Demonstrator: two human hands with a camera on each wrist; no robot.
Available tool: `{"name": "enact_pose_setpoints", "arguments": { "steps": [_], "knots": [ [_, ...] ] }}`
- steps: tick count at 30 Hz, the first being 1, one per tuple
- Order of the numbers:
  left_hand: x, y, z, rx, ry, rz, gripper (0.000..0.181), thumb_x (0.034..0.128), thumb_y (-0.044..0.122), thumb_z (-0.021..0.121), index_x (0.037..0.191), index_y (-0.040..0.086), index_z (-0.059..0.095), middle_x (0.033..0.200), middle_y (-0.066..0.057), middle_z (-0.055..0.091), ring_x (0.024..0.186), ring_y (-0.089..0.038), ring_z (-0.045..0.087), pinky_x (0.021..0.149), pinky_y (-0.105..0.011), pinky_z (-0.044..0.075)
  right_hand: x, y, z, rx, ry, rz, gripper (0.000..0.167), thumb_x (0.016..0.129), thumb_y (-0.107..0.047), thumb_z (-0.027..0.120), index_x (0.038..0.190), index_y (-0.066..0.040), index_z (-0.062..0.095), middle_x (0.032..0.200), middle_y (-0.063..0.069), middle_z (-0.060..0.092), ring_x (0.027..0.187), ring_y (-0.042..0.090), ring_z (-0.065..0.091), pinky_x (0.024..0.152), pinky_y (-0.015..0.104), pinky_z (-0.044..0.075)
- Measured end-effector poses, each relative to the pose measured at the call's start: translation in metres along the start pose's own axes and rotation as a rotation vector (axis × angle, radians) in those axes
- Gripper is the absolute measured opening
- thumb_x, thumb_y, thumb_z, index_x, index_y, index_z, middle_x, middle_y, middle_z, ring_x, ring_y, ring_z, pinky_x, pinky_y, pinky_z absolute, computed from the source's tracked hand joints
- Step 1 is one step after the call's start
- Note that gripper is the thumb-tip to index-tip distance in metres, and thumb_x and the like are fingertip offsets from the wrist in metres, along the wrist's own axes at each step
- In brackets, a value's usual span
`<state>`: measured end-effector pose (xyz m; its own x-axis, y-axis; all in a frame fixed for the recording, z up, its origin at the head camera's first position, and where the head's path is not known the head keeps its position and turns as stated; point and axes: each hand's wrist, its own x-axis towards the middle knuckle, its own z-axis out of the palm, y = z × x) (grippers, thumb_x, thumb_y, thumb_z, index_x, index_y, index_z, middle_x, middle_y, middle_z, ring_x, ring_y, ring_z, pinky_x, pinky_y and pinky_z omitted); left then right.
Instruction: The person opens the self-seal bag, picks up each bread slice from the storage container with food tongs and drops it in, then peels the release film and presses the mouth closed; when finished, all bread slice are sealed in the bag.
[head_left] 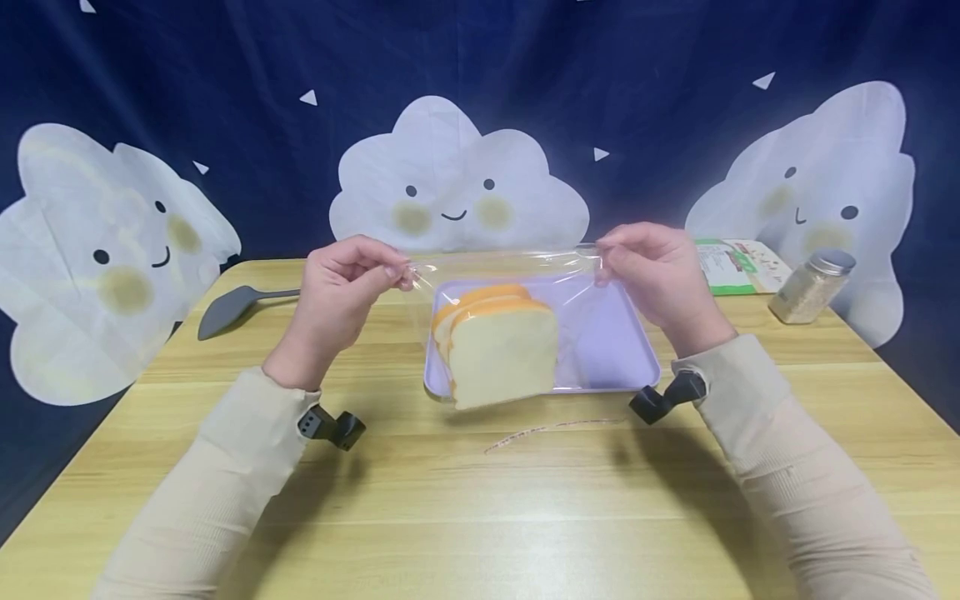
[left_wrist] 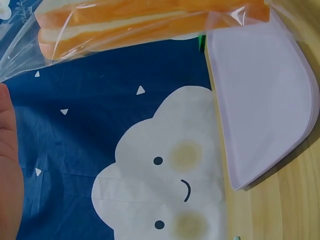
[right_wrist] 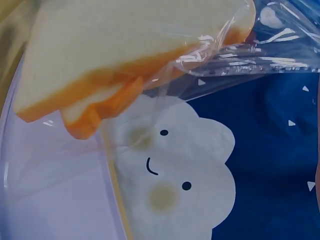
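My left hand (head_left: 341,296) and right hand (head_left: 660,279) pinch the upper corners of a clear plastic bag (head_left: 510,265), its top edge stretched between them. Slices of bread (head_left: 502,354) with orange-brown crust stand upright inside, toward the bag's left side. The bag hangs over a lilac tray (head_left: 615,342) and hides part of it. From the left wrist, the bread (left_wrist: 150,25) shows its crust edges, above and left of the tray (left_wrist: 270,100). In the right wrist view the bag's creased film (right_wrist: 270,65) runs right from the bread (right_wrist: 125,45).
A grey spatula (head_left: 232,312) lies at the table's back left. At the back right are a green-and-white packet (head_left: 738,267) and a clear jar (head_left: 812,287) with a metal lid. A thin printed strip (head_left: 547,429) lies before the tray. A dark blue cloud-print cloth (head_left: 652,83) hangs behind.
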<state>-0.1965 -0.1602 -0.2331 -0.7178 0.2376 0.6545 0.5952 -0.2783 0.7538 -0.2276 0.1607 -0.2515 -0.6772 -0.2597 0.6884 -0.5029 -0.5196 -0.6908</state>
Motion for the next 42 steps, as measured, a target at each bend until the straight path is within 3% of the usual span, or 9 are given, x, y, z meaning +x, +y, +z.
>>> {"name": "enact_pose_setpoints", "arguments": {
  "steps": [2,9,13,16,19,24,27,33,42],
  "knots": [
    [0.000,-0.001,0.000,-0.032,-0.010,0.001,0.039,0.0814,-0.020,0.046,0.083,0.009,0.071,0.078,-0.003,0.069,0.071,-0.012,0.063,0.070,-0.024,0.053,0.000,0.000,-0.001,0.003,-0.017,-0.002,0.021,0.083,0.011,0.058,0.087,-0.003,0.072,0.082,0.007,0.069,0.062,0.015,0.063,0.062,0.024,0.052],
    [-0.002,-0.003,-0.003,-0.118,-0.066,-0.003,0.041,0.0810,-0.018,0.040,0.084,0.008,0.071,0.081,-0.003,0.069,0.074,-0.012,0.063,0.070,-0.022,0.053,0.001,-0.002,0.005,0.116,-0.090,-0.008,0.016,0.081,0.016,0.055,0.083,0.009,0.069,0.077,0.014,0.068,0.063,0.019,0.062,0.061,0.026,0.052],
    [-0.004,-0.002,-0.004,-0.200,-0.125,0.012,0.031,0.0894,-0.003,0.042,0.086,0.005,0.071,0.084,-0.004,0.070,0.078,-0.012,0.065,0.073,-0.023,0.053,0.002,-0.003,0.008,0.143,-0.117,-0.015,0.018,0.082,0.013,0.051,0.082,0.008,0.069,0.077,0.015,0.068,0.062,0.019,0.062,0.059,0.026,0.052],
    [-0.003,-0.001,-0.004,-0.185,-0.117,0.009,0.029,0.0946,0.008,0.045,0.085,0.006,0.072,0.084,-0.004,0.070,0.077,-0.012,0.066,0.073,-0.023,0.053,0.003,-0.003,0.012,0.175,-0.114,-0.007,0.019,0.084,0.008,0.051,0.080,0.007,0.069,0.076,0.014,0.068,0.060,0.019,0.062,0.059,0.026,0.051],
    [-0.002,0.000,-0.002,-0.139,-0.063,-0.018,0.028,0.0928,0.003,0.047,0.080,0.007,0.072,0.079,-0.003,0.070,0.074,-0.012,0.065,0.070,-0.023,0.053,0.004,-0.006,0.017,0.120,-0.038,0.009,0.022,0.084,0.007,0.051,0.071,0.003,0.069,0.070,0.010,0.067,0.059,0.017,0.060,0.058,0.024,0.049],
    [-0.001,0.003,0.003,-0.037,0.010,-0.039,0.032,0.0820,-0.015,0.051,0.068,0.007,0.069,0.068,-0.001,0.066,0.067,-0.013,0.061,0.066,-0.024,0.052,0.004,-0.010,0.022,-0.120,0.139,0.059,0.031,0.076,0.017,0.048,0.053,-0.002,0.058,0.059,0.005,0.060,0.060,0.016,0.054,0.058,0.024,0.046],
    [0.000,0.004,0.005,0.018,0.028,-0.058,0.033,0.0765,-0.019,0.054,0.063,0.007,0.066,0.065,-0.001,0.064,0.067,-0.014,0.060,0.066,-0.024,0.051,0.003,-0.011,0.021,-0.201,0.181,0.083,0.032,0.071,0.022,0.048,0.052,-0.002,0.058,0.058,0.005,0.059,0.060,0.017,0.053,0.056,0.024,0.047],
    [0.000,0.005,0.004,0.055,0.024,-0.098,0.039,0.0707,-0.026,0.056,0.064,0.011,0.067,0.070,0.001,0.065,0.069,-0.011,0.060,0.063,-0.020,0.050,0.001,-0.014,0.016,-0.224,0.164,0.120,0.034,0.065,0.027,0.053,0.060,-0.004,0.066,0.066,0.004,0.062,0.065,0.016,0.054,0.058,0.023,0.048],
    [0.004,0.011,-0.001,0.215,-0.014,-0.083,0.035,0.0688,-0.023,0.061,0.065,0.011,0.066,0.073,0.001,0.064,0.064,-0.009,0.055,0.052,-0.016,0.044,0.003,-0.017,0.007,-0.154,0.023,0.077,0.041,0.063,0.032,0.050,0.071,-0.003,0.071,0.074,0.007,0.066,0.071,0.017,0.060,0.060,0.024,0.053]
  ]
}}
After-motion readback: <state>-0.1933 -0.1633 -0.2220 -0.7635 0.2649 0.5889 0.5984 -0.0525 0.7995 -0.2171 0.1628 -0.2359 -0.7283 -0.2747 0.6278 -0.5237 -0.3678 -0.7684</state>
